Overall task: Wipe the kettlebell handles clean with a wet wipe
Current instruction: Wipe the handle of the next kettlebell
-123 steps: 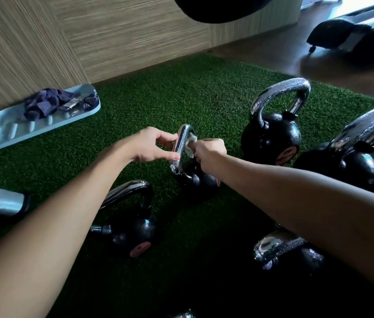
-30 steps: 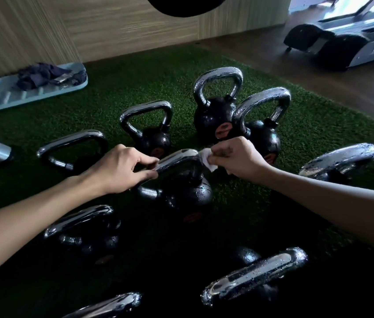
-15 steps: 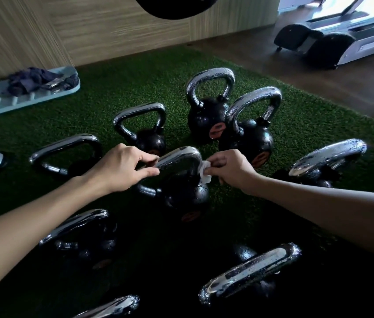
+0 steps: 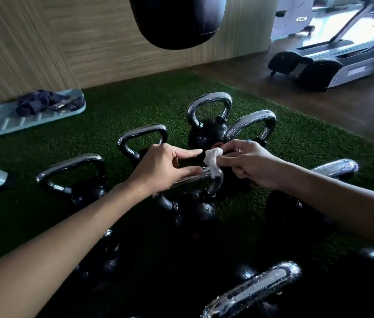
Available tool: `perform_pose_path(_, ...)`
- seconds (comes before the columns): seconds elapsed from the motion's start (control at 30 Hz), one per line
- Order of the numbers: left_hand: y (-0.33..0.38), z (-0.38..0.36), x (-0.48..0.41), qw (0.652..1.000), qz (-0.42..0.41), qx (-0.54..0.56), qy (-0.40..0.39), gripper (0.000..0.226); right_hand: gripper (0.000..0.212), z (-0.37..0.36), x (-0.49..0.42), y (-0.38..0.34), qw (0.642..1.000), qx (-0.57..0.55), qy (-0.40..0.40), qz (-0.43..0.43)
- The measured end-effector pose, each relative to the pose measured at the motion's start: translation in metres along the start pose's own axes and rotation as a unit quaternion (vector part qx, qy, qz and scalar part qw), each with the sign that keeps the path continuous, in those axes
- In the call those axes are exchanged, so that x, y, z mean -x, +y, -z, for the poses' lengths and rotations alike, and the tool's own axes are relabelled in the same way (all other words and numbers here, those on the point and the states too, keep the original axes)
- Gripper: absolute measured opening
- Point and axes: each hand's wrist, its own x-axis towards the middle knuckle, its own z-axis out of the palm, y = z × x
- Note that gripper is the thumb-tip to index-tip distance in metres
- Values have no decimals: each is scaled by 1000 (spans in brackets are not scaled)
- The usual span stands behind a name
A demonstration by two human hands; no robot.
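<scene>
Green turf [image 4: 121,106] holds black chrome-handled kettlebells [image 4: 205,134]. Right hand [image 4: 250,164] pinches a crumpled white wet wipe [image 4: 212,161] on one handle [image 4: 216,184]; left hand [image 4: 158,167], fingers extended, touches it.

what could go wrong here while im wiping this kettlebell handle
1. The left hand is open, not gripping the handle, so the kettlebell may rock as the right hand rubs.
2. The wet wipe is bunched small, so parts of the handle could be missed.
3. The nearest handle is beaded with droplets and may slip if gripped.
</scene>
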Motion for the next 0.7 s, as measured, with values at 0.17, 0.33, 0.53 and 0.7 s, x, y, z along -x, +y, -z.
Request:
perform_pose_path(0.17, 11, 5, 7, 998, -19, 25, 63, 51, 24, -17, -13, -9, 999, -44, -22, -17)
perform_pose_path(0.33, 9, -2, 15, 992, -32, 46, 109, 46, 23, -30, -18, -7, 997, -31, -63, -18)
perform_pose_path(0.53, -8, 21, 21, 996, 1, -28, 87, 39, 31, -23, -22, -9, 961, 258, -8, 102)
perform_pose_path(0.7, -29, 42, 31, 995, 49, -90, 16, 36, 59, -28, -35, -5, 845, 497, -57, 188)
